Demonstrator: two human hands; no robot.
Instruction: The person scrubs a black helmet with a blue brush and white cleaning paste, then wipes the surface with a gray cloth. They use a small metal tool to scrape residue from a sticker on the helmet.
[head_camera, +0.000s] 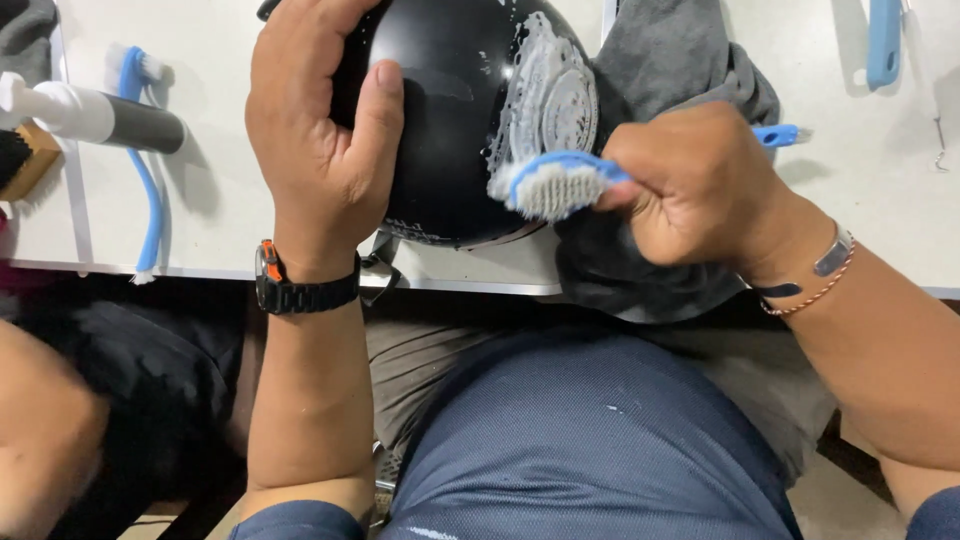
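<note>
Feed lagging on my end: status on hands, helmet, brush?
Left hand grips black helmet. Right hand holds blue brush, bristles at white foam on the shell. Grey cloth beneath; nothing blocking.

Cleaning workbench, white table (230, 215), spare brushes (145, 170), foam bottle (95, 115), grey cloth (670, 60)

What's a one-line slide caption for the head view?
Left hand steadies a black helmet while right hand scrubs its foamy patch with a blue brush.
</note>
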